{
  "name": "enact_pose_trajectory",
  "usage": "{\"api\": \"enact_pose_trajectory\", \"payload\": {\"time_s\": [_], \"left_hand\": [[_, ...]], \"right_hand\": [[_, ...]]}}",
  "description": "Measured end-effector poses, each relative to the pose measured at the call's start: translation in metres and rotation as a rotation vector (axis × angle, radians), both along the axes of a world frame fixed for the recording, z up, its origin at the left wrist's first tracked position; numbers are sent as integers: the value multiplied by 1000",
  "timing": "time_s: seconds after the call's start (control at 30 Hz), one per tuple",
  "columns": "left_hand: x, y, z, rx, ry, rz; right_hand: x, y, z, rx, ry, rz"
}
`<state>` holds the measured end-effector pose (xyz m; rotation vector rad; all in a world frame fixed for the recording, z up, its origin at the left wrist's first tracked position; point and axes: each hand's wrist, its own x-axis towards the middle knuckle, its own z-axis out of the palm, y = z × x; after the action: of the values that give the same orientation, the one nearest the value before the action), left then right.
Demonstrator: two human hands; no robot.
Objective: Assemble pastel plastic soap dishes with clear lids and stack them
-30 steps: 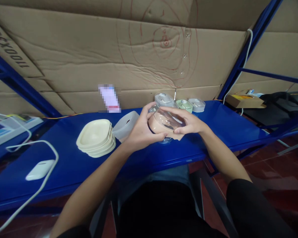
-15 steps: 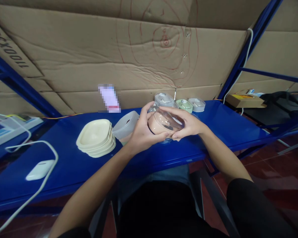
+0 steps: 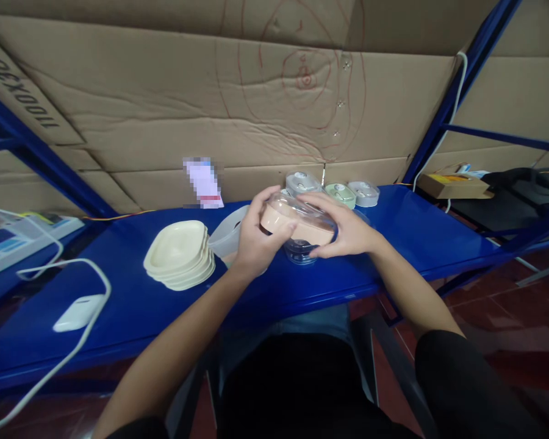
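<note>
Shifted since the earlier frames: left hand [image 3: 256,241] leftward and its thumb raised, the held container's left end moving with it.
Peach container [image 3: 315,233]: held above the middle of the blue surface [image 3: 407,244], long axis running roughly from the surface's left end to its right, right end slightly lower; clear cover [image 3: 304,214] uppermost.
Hands: left grasps one end, thumb across the front; right hand [image 3: 353,228] grasps the other, fingers over the cover, thumb low.
Clear stack [image 3: 302,257]: just below the container, partly hidden.
Frosted tub [image 3: 226,235]: left of the hands, tilted.
Cream plates [image 3: 178,250]: stacked beside the tub.
Back-edge tubs: green tub [image 3: 341,195] between a clear tub [image 3: 302,183] and a greyish tub [image 3: 366,194]; round label on the clear lid too small to read.
Phone [image 3: 204,183]: back edge, screen pixelated.
White case [image 3: 79,313]: toward the left front corner, unmarked where seen.
Cardboard [image 3: 165,91]: "1100X380" printed aslant, beyond the back left corner; red hand-drawn rings [image 3: 306,79] toward its middle.
</note>
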<state>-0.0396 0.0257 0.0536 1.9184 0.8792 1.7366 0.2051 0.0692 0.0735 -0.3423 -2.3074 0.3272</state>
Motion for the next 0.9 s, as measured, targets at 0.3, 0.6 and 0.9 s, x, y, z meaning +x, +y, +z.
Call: {"api": "enact_pose_trajectory", "payload": {"time_s": [0.3,0.6,0.9], "left_hand": [[3,4,2,10,-12,73],[-1,0,-3,20,41,16],[-3,0,-3,68,85,-72]], "right_hand": [[-7,-6,3,103,91,-57],[-8,-2,1,-122,75,32],[-9,-6,2,-68,86,45]]}}
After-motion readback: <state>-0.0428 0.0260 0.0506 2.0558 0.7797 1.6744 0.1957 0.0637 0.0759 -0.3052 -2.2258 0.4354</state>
